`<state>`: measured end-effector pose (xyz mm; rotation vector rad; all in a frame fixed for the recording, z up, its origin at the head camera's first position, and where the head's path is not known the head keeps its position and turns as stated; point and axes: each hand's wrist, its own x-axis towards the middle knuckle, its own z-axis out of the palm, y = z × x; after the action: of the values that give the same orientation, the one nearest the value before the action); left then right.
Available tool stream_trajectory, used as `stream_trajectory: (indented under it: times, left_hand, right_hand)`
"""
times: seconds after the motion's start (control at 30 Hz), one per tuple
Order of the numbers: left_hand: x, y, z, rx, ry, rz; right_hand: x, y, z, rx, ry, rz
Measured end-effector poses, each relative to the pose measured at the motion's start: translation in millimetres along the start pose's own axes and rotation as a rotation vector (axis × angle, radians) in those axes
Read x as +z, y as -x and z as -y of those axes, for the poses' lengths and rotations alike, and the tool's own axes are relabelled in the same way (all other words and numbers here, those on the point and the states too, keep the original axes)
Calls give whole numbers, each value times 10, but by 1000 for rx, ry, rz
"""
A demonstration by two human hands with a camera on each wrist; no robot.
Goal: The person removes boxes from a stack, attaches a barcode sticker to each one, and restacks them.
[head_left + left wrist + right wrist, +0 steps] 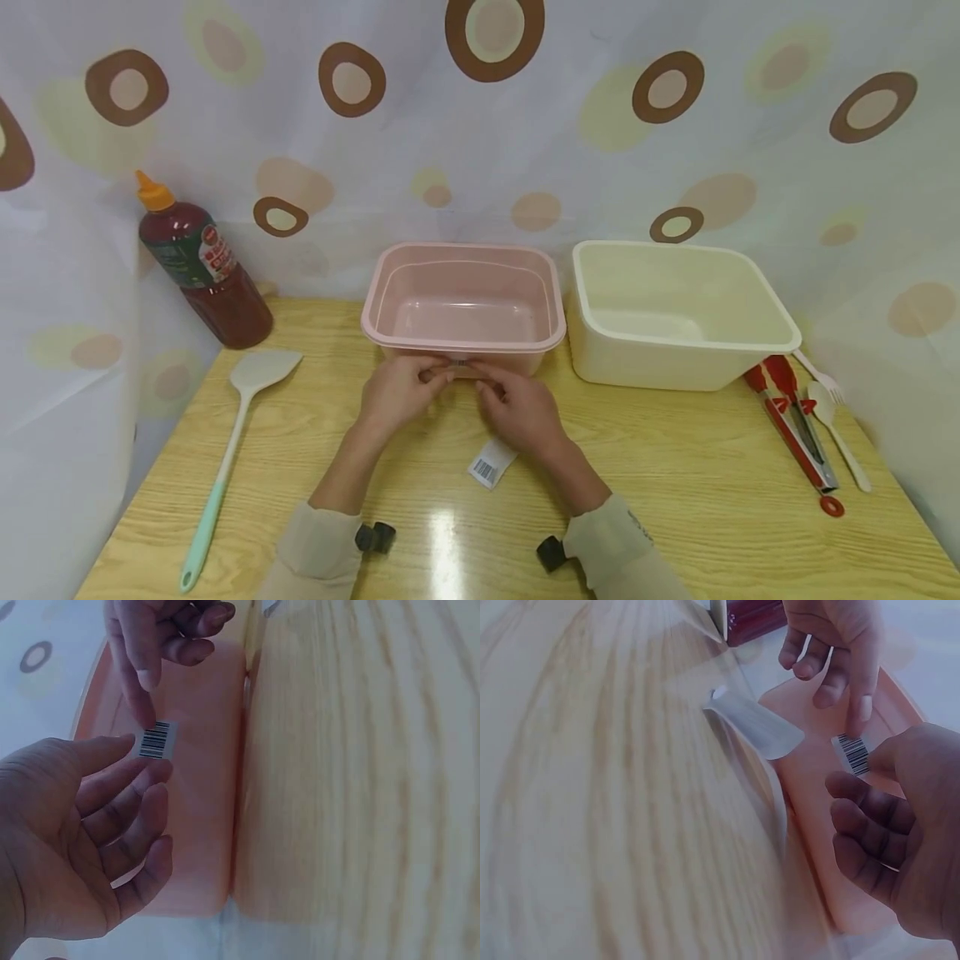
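A pink plastic basin (461, 344) stands at the back middle of the table. On its front wall, just under the rim, is a small white barcode sticker (156, 740). My left hand (397, 390) touches the sticker's left end with its index fingertip. From the other side, my right hand (521, 410) reaches in, its index fingertip at the sticker's right end. Both hands have their remaining fingers loosely bent, and the wrist views partly hide the contact behind the thumbs. Below the right hand lies a slightly curled white paper strip (492, 463) with a printed barcode.
A cream bin (652, 367) stands right of the basin. Red-tipped tongs (798, 425), a pale spoon (840, 433) and a pale fork (823, 379) lie at the right edge. Leftward are a sauce bottle (206, 262) and a spatula (225, 450). A patterned curtain (420, 167) hangs behind.
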<state>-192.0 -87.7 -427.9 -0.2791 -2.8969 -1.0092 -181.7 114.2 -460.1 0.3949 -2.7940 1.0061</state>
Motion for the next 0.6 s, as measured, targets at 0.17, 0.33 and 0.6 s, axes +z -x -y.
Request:
stream_trajectory:
  times: [0.17, 0.33, 0.6]
  left_hand:
    - [49, 0, 46, -25, -39, 69]
    - [34, 16, 51, -36, -66, 80]
    - [10, 18, 53, -19, -80, 73]
  right_hand:
    - [15, 9, -30, 14, 11, 29]
    - [0, 20, -26, 29, 22, 64]
    - [-53, 21, 9, 22, -7, 44]
